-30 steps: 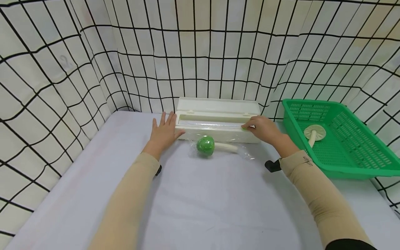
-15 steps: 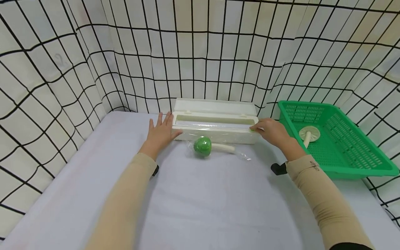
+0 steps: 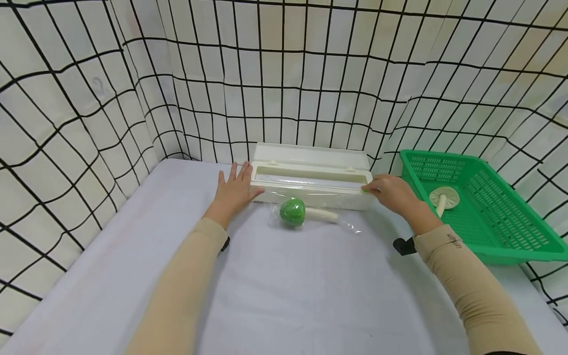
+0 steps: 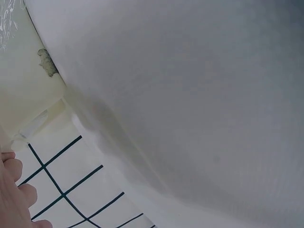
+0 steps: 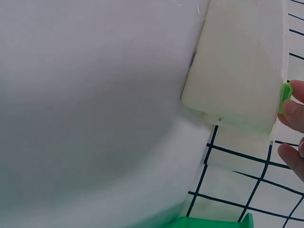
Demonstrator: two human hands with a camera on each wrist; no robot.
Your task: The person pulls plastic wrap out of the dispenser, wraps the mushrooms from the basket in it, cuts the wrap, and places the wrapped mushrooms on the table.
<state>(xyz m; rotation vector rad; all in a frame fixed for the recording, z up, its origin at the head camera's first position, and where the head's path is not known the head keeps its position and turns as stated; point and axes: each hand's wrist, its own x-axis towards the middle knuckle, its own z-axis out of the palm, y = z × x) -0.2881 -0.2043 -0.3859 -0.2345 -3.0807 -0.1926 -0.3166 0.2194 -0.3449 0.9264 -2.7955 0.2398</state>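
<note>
A long white cling film dispenser [image 3: 319,198] stands at the back of the table with its lid [image 3: 310,154] swung back. The film roll lies inside. My left hand [image 3: 232,190], fingers straight and spread, rests against the dispenser's left end. At the right end, my right hand [image 3: 390,194] pinches a small green slide cutter [image 5: 285,97] on the upper front edge, between thumb and fingertip. Clear film hangs down the front onto a toy mushroom with a green cap [image 3: 293,212] and pale stem, lying on its side on the table with film around it.
A green plastic basket [image 3: 506,254] stands to the right, close to my right forearm. It holds a pale mushroom [image 3: 444,198]. Black wire mesh [image 3: 306,88] with white sheeting behind it encloses the back and sides. White cloth [image 3: 301,286] covers the table.
My right hand has slid the green cutter rightward along the dispenser's edge to its right end. My left hand has stayed at the left end. The head view has shifted slightly.
</note>
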